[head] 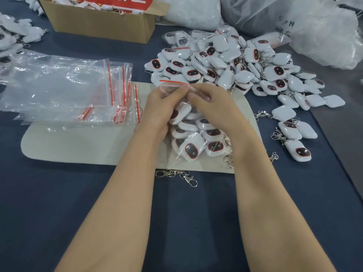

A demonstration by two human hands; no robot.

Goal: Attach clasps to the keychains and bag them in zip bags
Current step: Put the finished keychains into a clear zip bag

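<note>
1. At frame centre the left hand (161,107) and right hand (212,107) meet at the top of a zip bag (193,138) full of white keychains, which lies on a pale mat (78,142).
2. Both hands pinch the bag's clear mouth between thumb and fingers, just below its red zip strip (172,81); the fingertips of the two hands almost touch.
3. Behind the hands, upper right of centre, lies a pile of keychains (231,63), white with dark, red-rimmed ovals.
4. Loose clasps (176,174) lie on the blue cloth just below the mat's near edge.
5. Empty zip bags (64,89) are stacked at left.
6. A cardboard box (98,22) stands at upper left, holding a red sheet with white characters, cut off and unreadable.
7. Clear sacks (306,22) at upper right bear faint handwriting, illegible.
</note>
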